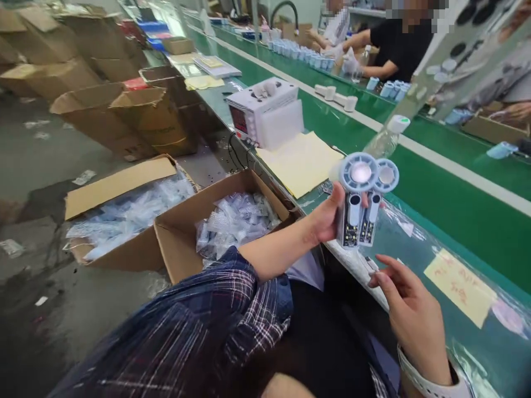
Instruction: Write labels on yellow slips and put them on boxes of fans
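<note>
My left hand is wrapped round two small handheld fans, held upright side by side above the table's near edge. Each has a pale blue ring-shaped head with spokes; below, the open bodies show a battery-like cylinder and a dark circuit board. Lower right, my right hand is apart from the fans, its index finger stretched out and its thumb against another fingertip. Whether something tiny sits in that pinch cannot be made out. A small pale piece shows close by its fingertips, at the table edge.
A white power supply stands on the bench beside yellow paper. Behind the fans is a clear bottle. Cartons of bagged parts sit to the left. Across the green conveyor, people work among rows of blue parts.
</note>
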`<act>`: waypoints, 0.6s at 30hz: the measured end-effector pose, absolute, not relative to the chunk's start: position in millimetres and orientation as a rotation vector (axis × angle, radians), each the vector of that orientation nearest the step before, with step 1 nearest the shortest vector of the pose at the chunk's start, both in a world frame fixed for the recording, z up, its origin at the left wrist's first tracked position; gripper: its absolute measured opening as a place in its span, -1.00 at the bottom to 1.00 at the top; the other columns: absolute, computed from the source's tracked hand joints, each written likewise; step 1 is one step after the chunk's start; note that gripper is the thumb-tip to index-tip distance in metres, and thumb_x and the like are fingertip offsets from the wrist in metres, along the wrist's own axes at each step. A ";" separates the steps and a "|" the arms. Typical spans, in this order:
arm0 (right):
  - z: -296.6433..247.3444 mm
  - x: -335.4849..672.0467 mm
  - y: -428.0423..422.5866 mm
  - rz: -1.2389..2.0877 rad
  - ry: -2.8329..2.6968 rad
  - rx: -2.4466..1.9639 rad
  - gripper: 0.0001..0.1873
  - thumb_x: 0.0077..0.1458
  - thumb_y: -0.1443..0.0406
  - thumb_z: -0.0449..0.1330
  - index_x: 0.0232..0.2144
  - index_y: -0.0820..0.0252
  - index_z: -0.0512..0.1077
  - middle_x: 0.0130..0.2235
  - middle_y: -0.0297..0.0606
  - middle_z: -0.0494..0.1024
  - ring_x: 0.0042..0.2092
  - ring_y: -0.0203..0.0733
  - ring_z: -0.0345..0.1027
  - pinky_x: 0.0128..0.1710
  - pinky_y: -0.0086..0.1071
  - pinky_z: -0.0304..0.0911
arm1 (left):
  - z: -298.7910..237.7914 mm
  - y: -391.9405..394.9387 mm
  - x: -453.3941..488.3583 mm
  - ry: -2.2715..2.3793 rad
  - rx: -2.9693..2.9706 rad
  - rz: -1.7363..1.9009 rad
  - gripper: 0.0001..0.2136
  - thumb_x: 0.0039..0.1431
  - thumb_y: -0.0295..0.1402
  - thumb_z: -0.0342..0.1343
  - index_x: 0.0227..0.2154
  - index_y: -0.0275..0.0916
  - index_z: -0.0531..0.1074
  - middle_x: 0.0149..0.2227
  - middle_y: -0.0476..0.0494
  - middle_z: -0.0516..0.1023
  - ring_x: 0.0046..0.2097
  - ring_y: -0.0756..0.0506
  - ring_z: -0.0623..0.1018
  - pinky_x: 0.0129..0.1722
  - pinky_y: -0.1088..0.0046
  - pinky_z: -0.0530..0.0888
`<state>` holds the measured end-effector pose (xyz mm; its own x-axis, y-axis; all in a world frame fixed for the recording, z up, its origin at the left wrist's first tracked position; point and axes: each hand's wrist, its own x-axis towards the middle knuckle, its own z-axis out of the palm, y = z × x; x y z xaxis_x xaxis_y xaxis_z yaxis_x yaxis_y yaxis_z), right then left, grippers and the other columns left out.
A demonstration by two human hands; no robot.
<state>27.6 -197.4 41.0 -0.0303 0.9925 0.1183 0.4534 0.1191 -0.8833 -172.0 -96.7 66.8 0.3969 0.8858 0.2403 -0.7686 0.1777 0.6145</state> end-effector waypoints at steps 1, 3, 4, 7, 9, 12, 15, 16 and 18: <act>44.6 22.0 -199.6 0.789 -1.657 -1.431 -0.58 0.19 -0.03 0.19 -0.12 0.15 0.53 -0.41 -0.29 0.55 -0.38 -0.23 0.46 -0.35 -0.43 0.35 | 70.1 -97.6 -168.6 0.179 0.736 1.210 -0.32 -0.30 0.31 0.32 -0.46 -0.30 0.45 -0.03 -0.29 0.56 0.05 -0.26 0.53 -0.04 0.29 0.50; 48.3 13.7 -202.4 0.760 -1.715 -1.341 -0.66 0.26 0.04 0.16 -0.18 0.14 0.56 -0.46 -0.33 0.52 -0.43 -0.28 0.43 -0.37 -0.45 0.33 | 73.3 -100.2 -158.7 0.171 0.719 1.231 -0.34 -0.28 0.30 0.32 -0.49 -0.30 0.44 -0.03 -0.26 0.55 0.05 -0.26 0.53 -0.05 0.26 0.51; 48.5 10.2 -203.2 0.799 -1.716 -1.282 -0.69 0.28 0.07 0.16 -0.20 0.14 0.55 -0.48 -0.35 0.51 -0.44 -0.29 0.43 -0.38 -0.46 0.33 | 73.7 -101.4 -153.6 0.167 0.713 1.230 -0.33 -0.28 0.31 0.31 -0.50 -0.30 0.43 -0.04 -0.25 0.55 0.04 -0.25 0.54 -0.05 0.26 0.52; 45.3 -0.1 -205.2 0.986 -1.637 -1.143 -0.77 0.31 0.13 0.16 -0.22 0.14 0.52 -0.52 -0.39 0.47 -0.43 -0.30 0.44 -0.37 -0.46 0.36 | 73.7 -103.6 -142.2 0.158 0.687 1.185 -0.31 -0.32 0.35 0.28 -0.51 -0.30 0.41 -0.07 -0.24 0.56 -0.01 -0.23 0.56 -0.04 0.23 0.53; 41.8 -7.1 -207.3 1.082 -1.527 -1.062 -0.79 0.33 0.16 0.15 -0.26 0.15 0.48 -0.52 -0.40 0.42 -0.44 -0.30 0.42 -0.35 -0.41 0.39 | 72.9 -104.4 -138.5 0.168 0.684 1.153 -0.28 -0.37 0.38 0.27 -0.53 -0.30 0.39 -0.10 -0.25 0.57 -0.03 -0.24 0.57 -0.06 0.22 0.54; 36.4 -18.1 -213.0 1.221 -1.333 -0.931 -0.78 0.37 0.19 0.10 -0.30 0.16 0.42 -0.58 -0.46 0.28 -0.53 -0.34 0.30 -0.40 -0.38 0.39 | 67.9 -106.8 -135.6 0.219 0.716 1.167 -0.25 -0.41 0.41 0.24 -0.55 -0.29 0.38 -0.16 -0.26 0.58 -0.04 -0.27 0.57 -0.12 0.25 0.54; 32.7 -28.7 -219.0 1.371 -1.145 -0.857 -0.74 0.40 0.19 0.04 -0.34 0.16 0.36 -0.65 -0.52 0.13 -0.64 -0.41 0.10 -0.50 -0.40 0.34 | 58.7 -110.2 -132.6 0.341 0.751 1.251 -0.22 -0.45 0.45 0.21 -0.57 -0.29 0.37 -0.23 -0.30 0.59 -0.08 -0.27 0.58 -0.18 0.31 0.52; 32.1 -31.2 -220.1 1.397 -1.103 -0.848 -0.73 0.40 0.19 0.04 -0.35 0.16 0.35 -0.65 -0.53 0.10 -0.66 -0.42 0.06 -0.52 -0.41 0.33 | 55.9 -111.0 -131.8 0.388 0.763 1.271 -0.21 -0.49 0.47 0.20 -0.57 -0.29 0.37 -0.24 -0.30 0.59 -0.09 -0.27 0.58 -0.20 0.32 0.52; 31.9 -33.0 -219.9 1.401 -1.094 -0.851 -0.72 0.40 0.18 0.03 -0.36 0.16 0.34 -0.65 -0.53 0.11 -0.65 -0.41 0.07 -0.51 -0.41 0.31 | 52.7 -111.6 -131.8 0.453 0.782 1.272 -0.18 -0.58 0.48 0.20 -0.59 -0.30 0.36 -0.27 -0.32 0.58 -0.12 -0.28 0.57 -0.23 0.33 0.50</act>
<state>-33.0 -219.9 31.9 -0.1306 0.9878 0.0846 -0.3219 0.0385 -0.9460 -131.8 -111.6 52.7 0.2587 0.9592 0.1141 -0.6716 0.0937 0.7350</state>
